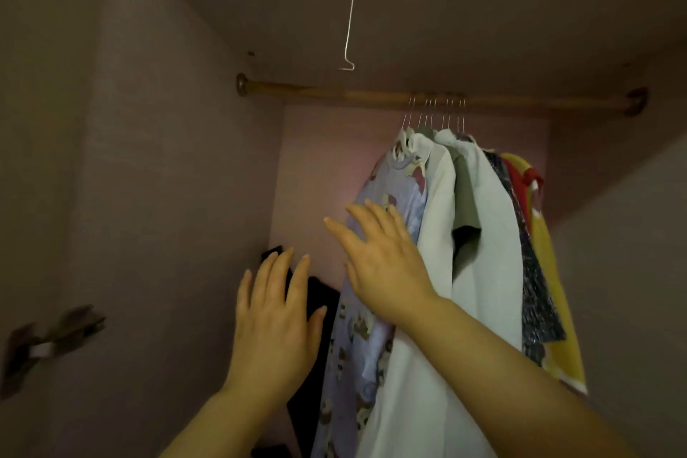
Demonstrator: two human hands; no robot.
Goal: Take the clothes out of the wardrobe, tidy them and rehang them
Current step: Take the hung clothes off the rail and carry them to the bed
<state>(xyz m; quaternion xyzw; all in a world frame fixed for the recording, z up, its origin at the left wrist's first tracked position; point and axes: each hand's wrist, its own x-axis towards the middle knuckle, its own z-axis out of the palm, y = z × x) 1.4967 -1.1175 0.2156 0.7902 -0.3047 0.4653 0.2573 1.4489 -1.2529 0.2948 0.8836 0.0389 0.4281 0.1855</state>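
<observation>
Clothes (479,234) bunched on wire hangers (431,115) right of the middle of the rail (327,92) — soft, light, prone to slipping — best lifted by the hanger hooks; left grip (275,327) released beside a dark garment (310,416), right grip (383,264) released, flat against the printed shirt (403,178).

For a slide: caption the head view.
Open left hand and right hand by the printed lilac garment hanging from the wardrobe rod.

Nothing readable in my view: no text, labels, brands or numbers. Print on the lilac patterned garment (399,193), hanging from the brown wooden rail (334,91), too blurred for lettering.
</observation>
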